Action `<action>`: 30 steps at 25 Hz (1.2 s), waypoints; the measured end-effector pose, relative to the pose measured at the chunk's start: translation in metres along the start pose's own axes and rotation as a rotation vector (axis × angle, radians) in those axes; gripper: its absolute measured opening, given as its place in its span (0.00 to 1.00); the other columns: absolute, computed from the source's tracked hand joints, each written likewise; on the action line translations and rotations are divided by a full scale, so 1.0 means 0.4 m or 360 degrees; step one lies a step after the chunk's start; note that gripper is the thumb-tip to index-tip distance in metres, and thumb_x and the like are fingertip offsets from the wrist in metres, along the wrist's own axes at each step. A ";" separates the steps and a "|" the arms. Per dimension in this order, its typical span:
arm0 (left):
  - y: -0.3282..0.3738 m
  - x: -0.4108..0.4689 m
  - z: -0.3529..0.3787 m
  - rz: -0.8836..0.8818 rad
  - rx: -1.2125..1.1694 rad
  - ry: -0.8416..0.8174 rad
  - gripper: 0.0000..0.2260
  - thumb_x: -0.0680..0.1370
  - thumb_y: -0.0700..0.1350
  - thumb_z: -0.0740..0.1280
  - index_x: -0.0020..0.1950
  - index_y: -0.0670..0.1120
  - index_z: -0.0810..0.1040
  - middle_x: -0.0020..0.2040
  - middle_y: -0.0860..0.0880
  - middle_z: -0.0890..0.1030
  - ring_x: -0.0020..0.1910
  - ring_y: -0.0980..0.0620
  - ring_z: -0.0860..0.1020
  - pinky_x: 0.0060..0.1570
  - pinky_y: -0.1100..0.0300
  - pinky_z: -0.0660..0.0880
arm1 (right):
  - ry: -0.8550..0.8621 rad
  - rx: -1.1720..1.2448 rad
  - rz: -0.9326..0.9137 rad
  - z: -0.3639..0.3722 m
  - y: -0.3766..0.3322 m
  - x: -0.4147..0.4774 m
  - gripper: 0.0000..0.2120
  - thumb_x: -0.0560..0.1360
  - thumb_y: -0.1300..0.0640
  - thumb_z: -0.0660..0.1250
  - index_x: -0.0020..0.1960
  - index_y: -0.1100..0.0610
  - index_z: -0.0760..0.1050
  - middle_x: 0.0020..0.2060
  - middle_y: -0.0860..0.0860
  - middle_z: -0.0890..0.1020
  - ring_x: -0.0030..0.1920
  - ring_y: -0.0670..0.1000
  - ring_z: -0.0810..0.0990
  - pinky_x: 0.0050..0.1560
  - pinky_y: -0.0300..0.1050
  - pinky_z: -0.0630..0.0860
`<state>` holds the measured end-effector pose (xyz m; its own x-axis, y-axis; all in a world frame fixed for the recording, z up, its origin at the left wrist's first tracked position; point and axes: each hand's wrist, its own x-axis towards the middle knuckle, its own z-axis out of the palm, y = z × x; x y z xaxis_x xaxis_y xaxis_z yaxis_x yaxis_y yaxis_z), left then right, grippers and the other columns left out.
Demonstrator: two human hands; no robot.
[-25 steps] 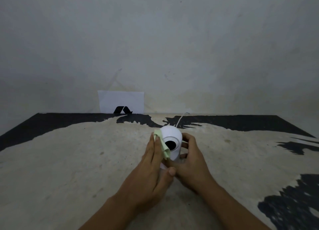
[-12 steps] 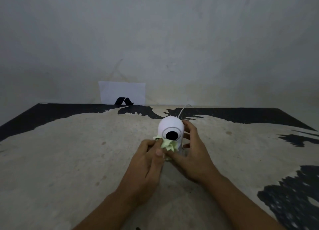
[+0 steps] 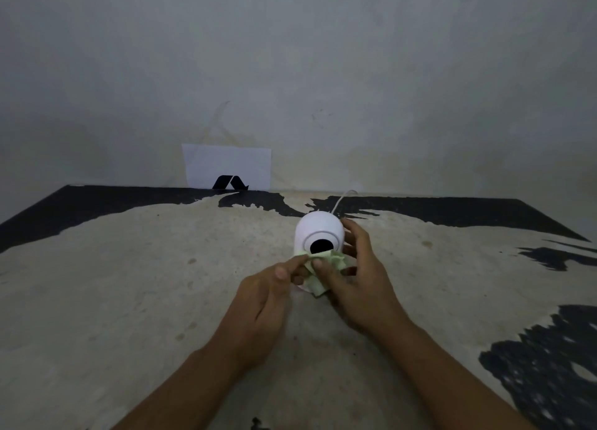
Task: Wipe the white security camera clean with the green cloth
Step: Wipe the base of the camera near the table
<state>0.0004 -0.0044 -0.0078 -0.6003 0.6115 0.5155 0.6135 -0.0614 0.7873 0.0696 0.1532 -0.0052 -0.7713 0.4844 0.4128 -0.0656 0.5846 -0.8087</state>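
Observation:
The white security camera [image 3: 318, 231] stands upright on the worn table, its round black lens facing me. A crumpled green cloth [image 3: 319, 268] is pressed against its front just under the lens and hides the base. My left hand [image 3: 268, 295] pinches the cloth with thumb and fingers from the left. My right hand [image 3: 358, 274] cups the camera's right side and lower front, fingertips touching the cloth. A thin white cable [image 3: 342, 198] runs from behind the camera to the wall.
The table [image 3: 129, 284] is beige with black worn patches along the back and right. A white paper with a black logo [image 3: 226, 168] leans on the grey wall at the back left.
The cloth slid from the camera's left side, beside the lens, down to the front below the lens. My left hand went from flat to pinching. The right hand stayed on the camera.

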 end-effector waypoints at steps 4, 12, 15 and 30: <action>-0.030 0.028 -0.008 -0.0090 0.0111 0.0373 0.14 0.80 0.53 0.54 0.51 0.51 0.79 0.42 0.54 0.82 0.42 0.57 0.80 0.37 0.56 0.79 | 0.0013 0.0009 -0.0018 -0.013 0.015 0.006 0.30 0.71 0.52 0.73 0.67 0.39 0.62 0.61 0.39 0.75 0.58 0.37 0.74 0.53 0.39 0.76; -0.042 0.048 0.011 -0.0073 0.0148 0.0119 0.18 0.80 0.47 0.60 0.70 0.51 0.70 0.64 0.55 0.75 0.59 0.61 0.74 0.51 0.70 0.75 | 0.0006 -0.0027 -0.0026 -0.031 0.009 0.006 0.29 0.72 0.53 0.73 0.68 0.42 0.63 0.57 0.37 0.76 0.53 0.29 0.74 0.47 0.26 0.72; -0.037 0.048 0.009 -0.0083 0.0154 0.0164 0.17 0.80 0.46 0.60 0.69 0.51 0.71 0.63 0.54 0.76 0.59 0.61 0.75 0.53 0.67 0.75 | 0.0140 -0.0051 -0.0002 0.005 -0.006 0.002 0.34 0.66 0.46 0.76 0.65 0.39 0.61 0.57 0.38 0.74 0.53 0.34 0.74 0.50 0.34 0.73; -0.047 0.047 0.018 -0.0067 0.0201 0.0123 0.20 0.79 0.50 0.59 0.72 0.49 0.67 0.69 0.57 0.68 0.63 0.72 0.66 0.55 0.81 0.64 | 0.0081 -0.0115 -0.0011 0.003 -0.014 0.005 0.33 0.66 0.46 0.76 0.64 0.38 0.61 0.55 0.35 0.73 0.50 0.33 0.74 0.46 0.30 0.70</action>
<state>-0.0186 0.0141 -0.0152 -0.6617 0.5484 0.5113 0.6438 0.0660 0.7624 0.0677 0.1501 -0.0004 -0.7377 0.5117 0.4404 -0.0235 0.6325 -0.7742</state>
